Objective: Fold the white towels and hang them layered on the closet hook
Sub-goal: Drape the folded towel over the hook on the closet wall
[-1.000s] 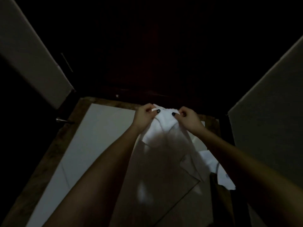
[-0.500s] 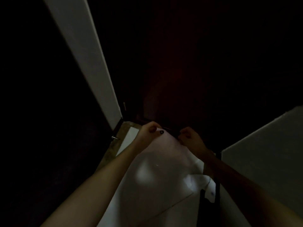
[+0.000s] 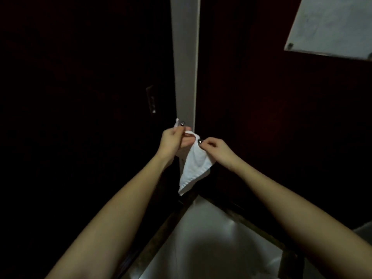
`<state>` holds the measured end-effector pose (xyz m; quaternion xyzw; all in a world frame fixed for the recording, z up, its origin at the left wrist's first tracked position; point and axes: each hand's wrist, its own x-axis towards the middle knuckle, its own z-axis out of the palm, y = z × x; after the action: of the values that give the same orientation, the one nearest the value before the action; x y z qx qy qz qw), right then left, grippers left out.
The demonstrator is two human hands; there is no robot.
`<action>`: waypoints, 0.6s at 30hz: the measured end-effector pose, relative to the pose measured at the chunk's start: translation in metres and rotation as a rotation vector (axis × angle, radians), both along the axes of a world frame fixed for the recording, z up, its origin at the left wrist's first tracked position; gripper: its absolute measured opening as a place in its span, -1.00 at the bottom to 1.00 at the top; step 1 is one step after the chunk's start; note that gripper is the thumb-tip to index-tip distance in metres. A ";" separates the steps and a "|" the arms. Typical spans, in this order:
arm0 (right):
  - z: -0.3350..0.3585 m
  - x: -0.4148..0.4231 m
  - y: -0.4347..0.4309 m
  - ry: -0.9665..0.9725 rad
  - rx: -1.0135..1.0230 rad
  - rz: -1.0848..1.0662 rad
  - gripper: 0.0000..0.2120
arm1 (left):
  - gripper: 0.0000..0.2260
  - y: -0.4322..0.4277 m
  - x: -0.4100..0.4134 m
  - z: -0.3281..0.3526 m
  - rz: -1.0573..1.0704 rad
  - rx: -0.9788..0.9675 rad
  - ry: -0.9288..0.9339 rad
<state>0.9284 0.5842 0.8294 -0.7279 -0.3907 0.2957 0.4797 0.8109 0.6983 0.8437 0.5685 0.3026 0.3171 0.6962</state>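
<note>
A white towel (image 3: 194, 166) hangs in mid-air between my two hands, folded narrow, its lower end drooping toward the floor. My left hand (image 3: 174, 138) pinches the towel's upper left corner, a small tip of cloth poking up above the fingers. My right hand (image 3: 214, 149) pinches the upper right edge just beside it. Both hands are raised in front of a pale vertical strip of wall (image 3: 185, 67) between dark closet doors. No hook is visible in the dim light.
A dark door with a metal handle plate (image 3: 151, 100) stands to the left. Another dark door panel fills the right. A pale panel (image 3: 330, 25) shows at the top right. Shiny light floor tiles (image 3: 211, 244) lie below.
My view has swung up from the floor to the doors. Both hands rose with the towel, which now hangs shorter and more bunched. The other white cloth on the floor has left the view.
</note>
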 end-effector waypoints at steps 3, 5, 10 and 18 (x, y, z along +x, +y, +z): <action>0.034 -0.044 0.009 0.054 0.111 0.026 -0.77 | -0.69 0.003 -0.041 0.037 0.092 -0.047 -0.112; 0.053 -0.071 0.009 0.037 0.137 0.110 -0.93 | -0.64 -0.001 -0.075 0.053 0.126 -0.039 -0.151; 0.080 -0.129 0.001 -0.077 0.170 0.230 -0.88 | -0.70 -0.025 -0.156 0.079 0.252 0.022 -0.138; 0.074 -0.230 -0.025 -0.378 0.163 0.412 -0.89 | -0.92 -0.109 -0.301 0.056 0.420 0.567 0.487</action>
<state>0.6983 0.5588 0.9034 -0.6346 -0.6351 0.2136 0.3851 0.5099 0.5893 0.9001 0.7217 0.4683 0.3792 0.3408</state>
